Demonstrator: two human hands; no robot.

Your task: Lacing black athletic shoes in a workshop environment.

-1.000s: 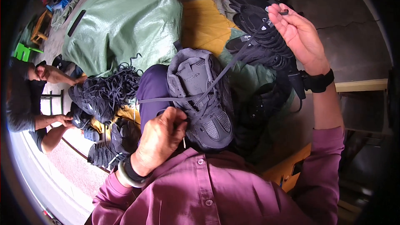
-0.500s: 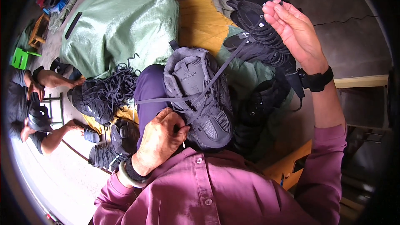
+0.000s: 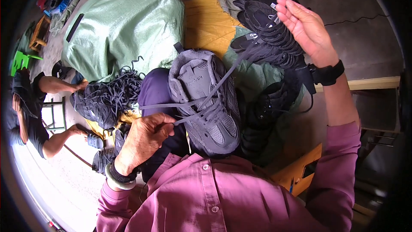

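A grey mesh sneaker (image 3: 206, 99) lies on my lap, toe toward me, its tongue and collar facing up. My left hand (image 3: 143, 139) is just left of the toe, thumb and fingers pinching a grey shoelace (image 3: 189, 118) that runs taut out of the lower eyelets. Another length of lace crosses the tongue and rises toward the upper right. My right hand (image 3: 307, 30) is raised at the upper right, fingers stretched out, beside a stack of black shoes (image 3: 266, 30). No lace is clearly visible in it.
A large pale green woven sack (image 3: 128, 25) stands ahead on a yellow sheet (image 3: 208, 21). Dark laces (image 3: 118, 90) lie heaped over shoes at the left. Another person (image 3: 32, 111) sits at far left. An orange wooden piece (image 3: 300, 172) is by my right side.
My left hand has moved left, away from the toe, drawing the lace out. My right hand has shifted slightly right, and the lace rising toward it looks slacker.
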